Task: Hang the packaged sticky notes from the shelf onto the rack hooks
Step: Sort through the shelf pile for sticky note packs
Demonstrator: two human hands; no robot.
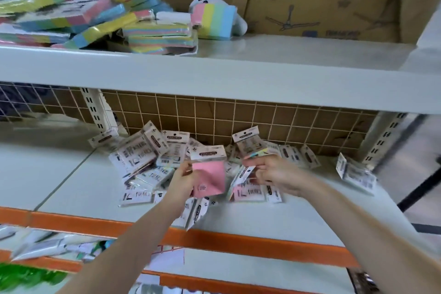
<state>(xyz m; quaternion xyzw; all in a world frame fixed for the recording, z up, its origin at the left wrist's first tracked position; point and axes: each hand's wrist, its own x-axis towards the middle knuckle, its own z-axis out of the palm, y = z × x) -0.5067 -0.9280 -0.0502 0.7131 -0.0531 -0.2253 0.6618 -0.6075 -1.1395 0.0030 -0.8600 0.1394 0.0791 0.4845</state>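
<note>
- Two bare forearms reached up from the bottom edge, nearest the camera, both cut off below the elbow.
- The shelf [250,219] was a white board with an orange front rail; a wire grid [214,117] backed it, with brown cardboard behind.
- An upper shelf [214,71] crossed the whole view. It carried a loose stack of big pastel pads [71,19] at the left, one striped pad [214,21] standing on edge, and a white plush toy partly hidden behind that pad.
- A carton [322,2] stood at the back right, printed with ceiling-fan drawings and handling symbols; its lettering was too blurred to read.
- A heap of packs [148,157] lay on the shelf against the grid, mostly face down with barcodes and small print up. One lone pack [355,172] lay well apart at the right.
- The left hand [183,184] was closed on a pink pack [208,172], thumb on its left edge, holding it upright above the heap. Its header card seemed to read "STICKY NOTE", though blurred.
- The right hand [272,172] was curled shut, pinching a second pack [250,145] between thumb and fingers; the card stood above the knuckles and pastel note edges showed at the fingertips. Another pack seemed tucked under the palm, but I could not tell if it was gripped.
- Below the rail, lower shelves showed only blurred white and green packaging.
</note>
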